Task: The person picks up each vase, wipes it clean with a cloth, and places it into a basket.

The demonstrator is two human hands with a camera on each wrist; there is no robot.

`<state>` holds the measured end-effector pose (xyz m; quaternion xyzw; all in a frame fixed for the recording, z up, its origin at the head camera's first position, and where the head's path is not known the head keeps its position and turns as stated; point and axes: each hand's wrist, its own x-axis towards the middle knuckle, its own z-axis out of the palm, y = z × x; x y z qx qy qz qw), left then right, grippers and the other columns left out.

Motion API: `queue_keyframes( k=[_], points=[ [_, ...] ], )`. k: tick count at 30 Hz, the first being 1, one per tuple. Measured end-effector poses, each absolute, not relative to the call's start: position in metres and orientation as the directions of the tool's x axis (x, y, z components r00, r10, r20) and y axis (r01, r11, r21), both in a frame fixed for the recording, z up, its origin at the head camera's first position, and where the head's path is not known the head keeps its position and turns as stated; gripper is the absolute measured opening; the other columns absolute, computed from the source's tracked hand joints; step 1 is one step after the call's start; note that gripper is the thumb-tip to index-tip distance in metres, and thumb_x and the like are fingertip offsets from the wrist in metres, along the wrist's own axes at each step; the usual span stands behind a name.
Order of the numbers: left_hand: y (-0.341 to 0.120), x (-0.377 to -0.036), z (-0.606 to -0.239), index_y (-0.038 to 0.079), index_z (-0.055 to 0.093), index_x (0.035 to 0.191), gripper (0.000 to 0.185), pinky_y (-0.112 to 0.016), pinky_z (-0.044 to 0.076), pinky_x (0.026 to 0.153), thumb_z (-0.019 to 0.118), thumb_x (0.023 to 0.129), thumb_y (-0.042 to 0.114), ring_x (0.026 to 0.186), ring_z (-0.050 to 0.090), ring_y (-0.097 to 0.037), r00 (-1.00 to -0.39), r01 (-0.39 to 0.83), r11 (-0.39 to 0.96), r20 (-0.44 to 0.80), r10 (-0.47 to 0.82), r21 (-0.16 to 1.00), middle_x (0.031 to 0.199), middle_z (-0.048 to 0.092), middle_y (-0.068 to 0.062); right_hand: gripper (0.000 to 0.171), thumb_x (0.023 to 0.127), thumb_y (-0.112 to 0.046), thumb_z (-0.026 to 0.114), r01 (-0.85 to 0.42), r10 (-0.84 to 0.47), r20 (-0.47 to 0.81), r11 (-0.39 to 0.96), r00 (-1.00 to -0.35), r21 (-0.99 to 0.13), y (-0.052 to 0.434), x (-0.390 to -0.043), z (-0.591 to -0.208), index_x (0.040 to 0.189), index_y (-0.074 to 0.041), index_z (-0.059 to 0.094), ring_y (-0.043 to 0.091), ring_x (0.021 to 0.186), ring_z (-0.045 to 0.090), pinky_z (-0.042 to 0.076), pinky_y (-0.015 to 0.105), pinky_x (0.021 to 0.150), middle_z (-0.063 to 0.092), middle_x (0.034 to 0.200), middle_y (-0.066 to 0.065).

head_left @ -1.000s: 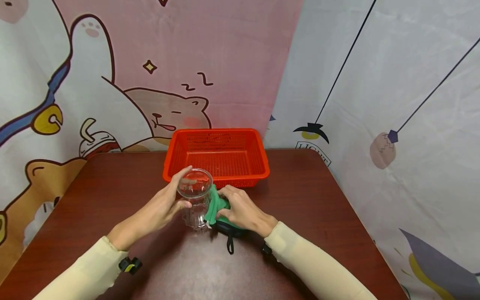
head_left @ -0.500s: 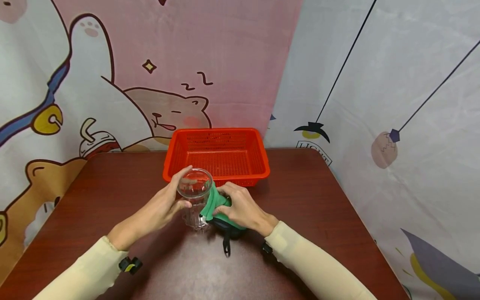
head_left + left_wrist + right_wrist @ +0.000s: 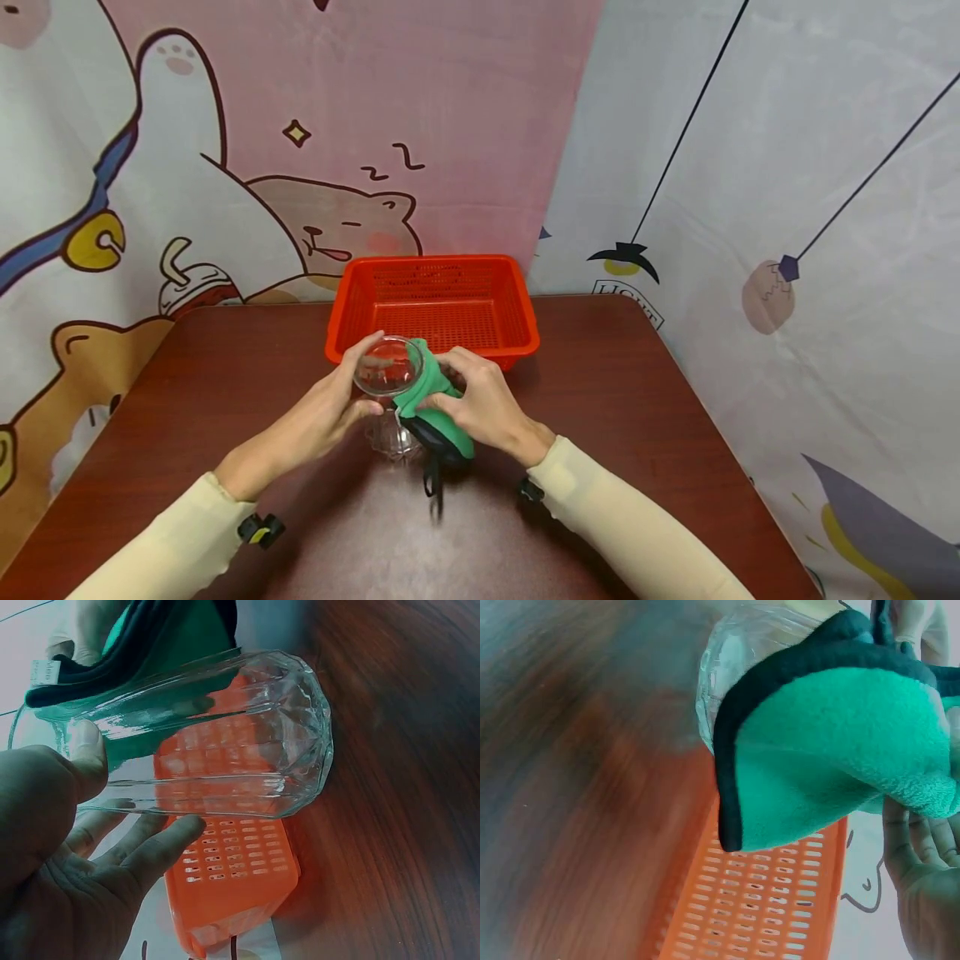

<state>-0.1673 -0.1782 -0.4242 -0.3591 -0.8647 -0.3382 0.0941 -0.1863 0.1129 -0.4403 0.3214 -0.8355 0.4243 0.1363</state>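
In the head view my left hand (image 3: 326, 410) grips a clear glass vase or tall tumbler (image 3: 289, 742) near its rim, thumb on one side and fingers on the other. The glass is upright, with a faceted base. From the right, my right hand (image 3: 487, 406) pinches a green towel (image 3: 832, 742) with dark edging between thumb and fingers. The towel lies against the glass's right side, up at the rim, and its lower part hangs down with a dark loop (image 3: 432, 483). In the left wrist view, green shows through the glass wall, and a small white tag (image 3: 45, 673) sits on the towel's edging.
Behind the hands, a red perforated plastic basket (image 3: 528, 337) stands on the dark wooden table (image 3: 600, 383). Cartoon-printed fabric (image 3: 480, 125) hangs along the table's back and right sides.
My right hand has lifted the towel up and leftward along the glass, to the rim; the towel's hanging part and loop have swung left. My left hand and the glass have stayed put.
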Motion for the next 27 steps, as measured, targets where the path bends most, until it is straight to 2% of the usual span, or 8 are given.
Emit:
queue_keyframes(
  k=[3,11,17,27],
  points=[
    [-0.1778,-0.1676,-0.4241,0.002,0.02,0.181,0.11,-0.068,0.056,0.119,0.089,0.096,0.005,0.144,0.073,-0.04,-0.726,0.682,0.514,0.4,0.558,0.521,0.158,0.07,-0.02,0.051,0.089,-0.019,0.104,-0.65,-0.391,0.52,0.417,-0.759,-0.635,0.1145,-0.1868,-0.4357,0.134,-0.008,0.082,0.015,0.099,0.073,0.067,0.037,0.085,0.081,0.115,0.003],
    [-0.1774,-0.1678,-0.4232,0.005,0.019,0.182,0.109,-0.068,0.057,0.12,0.087,0.098,0.009,0.143,0.074,-0.04,-0.734,0.67,0.514,0.379,0.563,0.535,0.16,0.068,-0.021,0.057,0.089,-0.017,0.103,-0.628,-0.373,0.51,0.369,-0.775,-0.685,0.1175,-0.1868,-0.4322,0.139,-0.006,0.08,0.017,0.104,0.075,0.069,0.036,0.089,0.081,0.119,0.004],
    [-0.1778,-0.1689,-0.4233,0.001,0.021,0.18,0.107,-0.067,0.058,0.118,0.088,0.097,0.008,0.141,0.075,-0.039,-0.722,0.685,0.51,0.397,0.567,0.52,0.159,0.069,-0.021,0.057,0.09,-0.017,0.103,-0.622,-0.374,0.504,0.352,-0.778,-0.699,0.1167,-0.1875,-0.434,0.141,-0.007,0.079,0.016,0.106,0.075,0.069,0.042,0.089,0.081,0.12,0.004],
    [-0.1792,-0.1685,-0.4244,0.001,0.021,0.18,0.109,-0.059,0.058,0.12,0.09,0.095,0.005,0.141,0.075,-0.038,-0.718,0.693,0.515,0.411,0.562,0.505,0.156,0.071,-0.02,0.046,0.091,-0.017,0.103,-0.629,-0.386,0.506,0.338,-0.771,-0.7,0.1142,-0.1884,-0.4361,0.131,-0.01,0.083,0.017,0.095,0.074,0.071,0.051,0.083,0.08,0.113,0.004]
  ],
)
